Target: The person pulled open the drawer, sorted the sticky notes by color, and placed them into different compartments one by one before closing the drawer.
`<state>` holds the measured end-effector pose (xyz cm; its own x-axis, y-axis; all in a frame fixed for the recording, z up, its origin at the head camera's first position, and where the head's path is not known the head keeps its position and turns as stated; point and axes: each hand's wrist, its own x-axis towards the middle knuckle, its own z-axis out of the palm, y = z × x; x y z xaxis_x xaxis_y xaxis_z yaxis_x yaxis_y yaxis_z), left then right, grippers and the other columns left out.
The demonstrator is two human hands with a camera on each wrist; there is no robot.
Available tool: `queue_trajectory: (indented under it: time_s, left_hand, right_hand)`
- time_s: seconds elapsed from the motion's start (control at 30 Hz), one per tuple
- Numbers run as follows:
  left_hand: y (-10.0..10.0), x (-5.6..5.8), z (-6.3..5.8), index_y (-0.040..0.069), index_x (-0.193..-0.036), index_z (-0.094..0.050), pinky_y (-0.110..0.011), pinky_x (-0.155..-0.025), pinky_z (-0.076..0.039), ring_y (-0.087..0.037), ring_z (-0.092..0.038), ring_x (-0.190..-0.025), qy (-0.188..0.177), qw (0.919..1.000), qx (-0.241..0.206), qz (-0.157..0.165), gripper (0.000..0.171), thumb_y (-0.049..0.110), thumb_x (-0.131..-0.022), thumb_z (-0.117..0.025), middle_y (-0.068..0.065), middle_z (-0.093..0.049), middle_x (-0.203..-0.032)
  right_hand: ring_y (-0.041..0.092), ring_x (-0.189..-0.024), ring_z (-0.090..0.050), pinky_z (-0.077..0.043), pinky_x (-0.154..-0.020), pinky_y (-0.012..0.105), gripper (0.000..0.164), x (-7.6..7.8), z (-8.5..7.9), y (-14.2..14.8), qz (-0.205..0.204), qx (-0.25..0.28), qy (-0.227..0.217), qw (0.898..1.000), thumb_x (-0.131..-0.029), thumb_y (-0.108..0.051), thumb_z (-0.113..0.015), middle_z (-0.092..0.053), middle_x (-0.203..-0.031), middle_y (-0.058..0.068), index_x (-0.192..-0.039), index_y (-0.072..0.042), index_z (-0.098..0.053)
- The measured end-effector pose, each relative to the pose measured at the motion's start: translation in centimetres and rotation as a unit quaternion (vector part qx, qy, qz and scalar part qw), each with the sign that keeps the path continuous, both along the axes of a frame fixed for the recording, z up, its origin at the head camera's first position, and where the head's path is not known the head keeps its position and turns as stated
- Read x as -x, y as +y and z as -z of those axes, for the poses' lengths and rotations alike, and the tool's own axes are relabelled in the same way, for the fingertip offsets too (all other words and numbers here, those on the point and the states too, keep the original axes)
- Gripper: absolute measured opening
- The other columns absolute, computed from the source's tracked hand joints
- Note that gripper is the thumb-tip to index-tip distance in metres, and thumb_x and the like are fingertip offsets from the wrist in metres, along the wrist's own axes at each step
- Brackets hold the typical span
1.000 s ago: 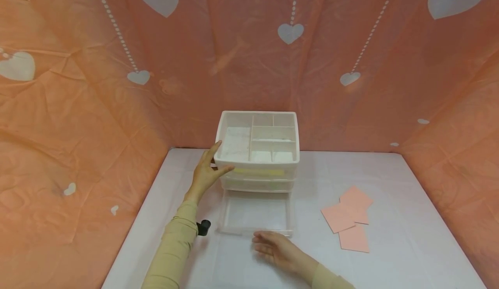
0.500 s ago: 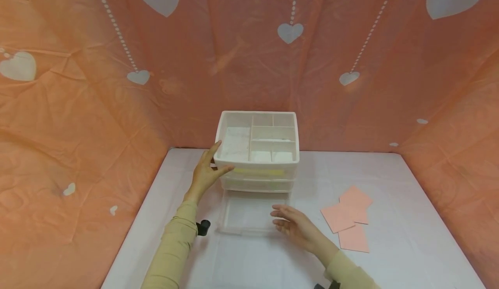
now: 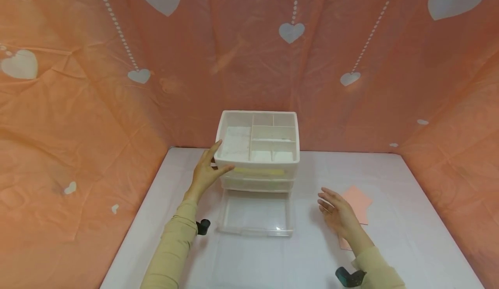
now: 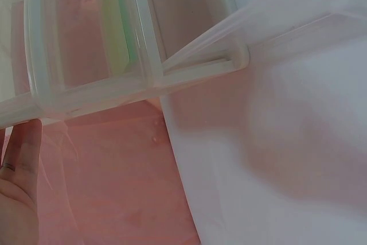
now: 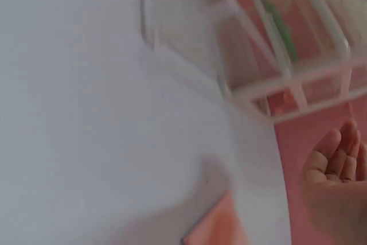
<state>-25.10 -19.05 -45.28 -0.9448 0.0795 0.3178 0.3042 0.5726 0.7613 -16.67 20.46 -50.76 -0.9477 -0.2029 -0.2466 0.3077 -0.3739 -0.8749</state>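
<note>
A white plastic drawer organizer (image 3: 257, 163) stands at the back middle, with a divided tray on top. Its bottom clear drawer (image 3: 257, 232) is pulled out and bare inside. My left hand (image 3: 204, 174) grips the organizer's front left corner, thumb on the front and fingers along the side. In the left wrist view, fingers (image 4: 26, 153) touch its edge. My right hand (image 3: 341, 217) hovers over the pink square cards (image 3: 358, 202), holding nothing, fingers loosely bent; it partly hides them. One card (image 5: 221, 228) shows at the bottom of the right wrist view.
Yellow and green items (image 4: 117, 27) show through the upper drawers. A white cloth (image 3: 273, 263) covers the table. Orange cloth walls (image 3: 249, 72) with heart prints stand behind and at both sides. A dark wrist device (image 3: 349, 277) sits at the right cuff.
My right hand has moved right, from the pulled-out drawer's front edge to over the pink cards. My left hand stays on the organizer's corner.
</note>
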Motion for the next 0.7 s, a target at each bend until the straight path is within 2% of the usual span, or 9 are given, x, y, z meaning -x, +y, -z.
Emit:
queue_trajectory:
  time_s: [0.1, 0.17, 0.27, 0.37, 0.5, 0.6, 0.7]
  left_hand:
    - [0.0, 0.0, 0.1, 0.044, -0.143, -0.028, -0.039, -0.08, -0.055, -0.021, -0.049, -0.089, -0.001, 1.0, -0.001, 0.0, 0.087, 0.037, -0.073, -0.078, -0.01, -0.048, -0.111]
    - [0.0, 0.1, 0.1, 0.044, -0.143, -0.028, -0.039, -0.08, -0.055, -0.022, -0.05, -0.09, -0.002, 1.0, -0.001, -0.001, 0.086, 0.038, -0.073, -0.078, -0.011, -0.048, -0.112]
    - [-0.1, 0.0, 0.0, 0.044, -0.143, -0.028, -0.04, -0.08, -0.055, -0.022, -0.05, -0.09, -0.003, 1.0, 0.0, -0.001, 0.086, 0.038, -0.073, -0.078, -0.011, -0.048, -0.112]
    - [-0.1, 0.0, 0.0, 0.043, -0.143, -0.028, -0.04, -0.08, -0.055, -0.022, -0.05, -0.09, -0.003, 1.0, 0.0, 0.0, 0.086, 0.038, -0.073, -0.078, -0.011, -0.048, -0.112]
    - [-0.1, 0.0, 0.0, 0.042, -0.144, -0.028, -0.04, -0.08, -0.055, -0.022, -0.05, -0.09, -0.003, 1.0, -0.001, 0.0, 0.086, 0.037, -0.073, -0.078, -0.011, -0.047, -0.112]
    - [-0.1, 0.0, 0.0, 0.041, -0.144, -0.029, -0.04, -0.08, -0.055, -0.022, -0.05, -0.089, -0.002, 1.0, -0.001, 0.0, 0.086, 0.037, -0.073, -0.078, -0.011, -0.048, -0.111]
    - [-0.1, 0.1, 0.0, 0.041, -0.144, -0.029, -0.04, -0.08, -0.055, -0.022, -0.05, -0.089, -0.001, 1.0, -0.003, 0.002, 0.086, 0.037, -0.073, -0.078, -0.011, -0.048, -0.112]
  right_hand:
    - [0.003, -0.103, -0.052, -0.045, -0.089, 0.015, 0.026, 0.0, 0.9, 1.8, 0.03, -0.048, 0.001, 0.998, -0.097, -0.025, -0.05, -0.051, -0.114, -0.014, -0.122, -0.029, -0.052]
    - [0.0, -0.102, -0.052, -0.045, -0.09, 0.014, 0.039, -0.1, 1.3, 2.7, 0.053, -0.085, -0.016, 0.995, -0.095, -0.027, -0.054, -0.048, -0.116, -0.016, -0.133, -0.025, -0.046]
    - [-0.006, -0.099, -0.052, -0.044, -0.091, 0.011, 0.059, -0.4, 1.7, 3.9, 0.071, -0.136, -0.046, 0.987, -0.094, -0.029, -0.056, -0.045, -0.113, -0.02, -0.146, -0.017, -0.029]
    - [-0.011, -0.095, -0.053, -0.044, -0.09, 0.008, 0.069, -0.7, 2.1, 4.6, 0.081, -0.175, -0.059, 0.98, -0.094, -0.029, -0.055, -0.049, -0.103, -0.026, -0.149, -0.009, -0.018]
    - [-0.011, -0.09, -0.052, -0.044, -0.084, 0.007, 0.071, -1.1, 2.9, 5.2, 0.084, -0.25, -0.065, 0.963, -0.093, -0.033, -0.056, -0.05, -0.096, -0.027, -0.148, -0.007, -0.02]
    - [-0.008, -0.084, -0.051, -0.043, -0.078, 0.01, 0.07, -1.3, 3.7, 5.4, 0.088, -0.317, -0.064, 0.942, -0.092, -0.036, -0.057, -0.053, -0.111, -0.015, -0.147, -0.007, -0.023]
    - [-0.011, -0.08, -0.046, -0.041, -0.074, 0.013, 0.069, -1.5, 4.4, 5.6, 0.092, -0.362, -0.067, 0.925, -0.092, -0.034, -0.058, -0.045, -0.134, 0.007, -0.145, -0.006, -0.026]
